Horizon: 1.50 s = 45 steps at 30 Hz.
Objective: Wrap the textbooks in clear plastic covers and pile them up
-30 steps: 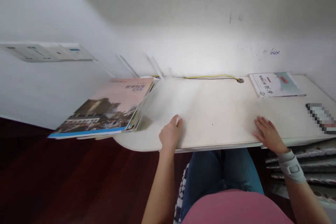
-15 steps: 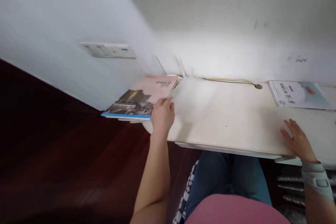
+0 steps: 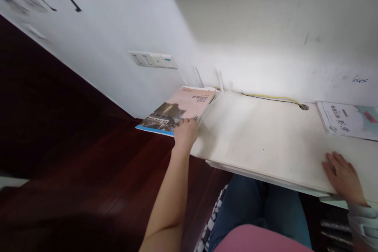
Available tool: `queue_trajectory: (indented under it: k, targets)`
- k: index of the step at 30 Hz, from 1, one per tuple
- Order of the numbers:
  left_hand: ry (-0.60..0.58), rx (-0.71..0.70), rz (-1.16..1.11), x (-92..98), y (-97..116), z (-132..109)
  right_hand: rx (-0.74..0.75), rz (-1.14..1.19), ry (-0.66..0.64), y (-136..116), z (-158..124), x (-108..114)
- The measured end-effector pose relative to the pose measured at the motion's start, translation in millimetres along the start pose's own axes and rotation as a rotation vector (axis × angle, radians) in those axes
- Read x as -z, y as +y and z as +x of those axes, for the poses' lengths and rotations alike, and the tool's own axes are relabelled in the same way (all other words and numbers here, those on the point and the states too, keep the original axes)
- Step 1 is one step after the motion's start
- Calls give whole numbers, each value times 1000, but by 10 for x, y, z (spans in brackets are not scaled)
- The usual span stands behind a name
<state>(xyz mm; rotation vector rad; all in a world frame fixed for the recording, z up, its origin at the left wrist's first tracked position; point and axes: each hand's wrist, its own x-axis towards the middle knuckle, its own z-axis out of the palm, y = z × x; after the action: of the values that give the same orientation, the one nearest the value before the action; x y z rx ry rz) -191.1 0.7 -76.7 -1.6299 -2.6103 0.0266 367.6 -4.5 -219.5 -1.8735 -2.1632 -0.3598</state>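
The left hand (image 3: 186,133) has its fingers bent over the near right-hand part of a glossy paperback (image 3: 191,100); the thumb is hidden, so I cannot tell whether they have closed on it. The cover spreads ahead and to the left of those fingertips: a flat, slanted rectangle in pale pink, printed with an old-building scene and a blue band along its near edge. It overhangs the end of a smooth white desk (image 3: 251,134).

The right hand (image 3: 344,175) lies palm down on the desktop, fingers slightly spread and grasping nothing, with a grey wrist wrap (image 3: 362,218) behind them. Beyond these fingers lies a white-and-teal paperback (image 3: 339,114) with a red patch. Farther off, to their left, a thin yellow cable (image 3: 274,97) runs to a round cable hole (image 3: 304,107). Below and left of the left fingers is a dark-red, sheeny wood-look floor (image 3: 97,165).
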Motion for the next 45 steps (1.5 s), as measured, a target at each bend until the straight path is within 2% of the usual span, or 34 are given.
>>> queue_trajectory:
  k: [4, 7, 11, 13, 15, 19, 23, 28, 31, 34, 40, 43, 45]
  targets:
    - [40, 49, 123, -3, 31, -119, 19, -13, 7, -8, -1, 13]
    - [41, 4, 190, 6, 41, -204, 23, -13, 17, -16, 2, 24]
    - [-78, -119, 194, 132, -118, -195, 19, 5, 29, -28, 3, 31]
    - [-127, -136, 172, 217, -228, -140, 15, 14, 28, -30, -2, 25]
    - [-122, -113, 146, 287, -286, -87, 8, 16, 26, -27, -9, 15]
    - [-84, -40, 142, 354, -176, -39, 4, 14, 22, -10, -16, -1]
    - [-128, -34, 169, 395, -93, 43, 13, 22, 26, -8, -7, 5]
    - [-131, -54, 138, 419, -400, 287, 16, 48, 48, -19, -3, 22]
    - [-139, -82, 147, 402, -534, 350, 7, 43, 43, -17, -6, 21]
    - [-107, -82, 186, 369, -460, 282, 3, 46, 36, -10, -5, 17]
    - [-53, -107, 267, 351, -101, 77, 20, 22, 49, -18, 6, 31]
    - [4, -52, 280, 405, -100, 53, 20, 28, 63, -28, 10, 40]
    - [2, -34, 272, 418, -132, 29, 19, 38, 61, -34, 11, 47]
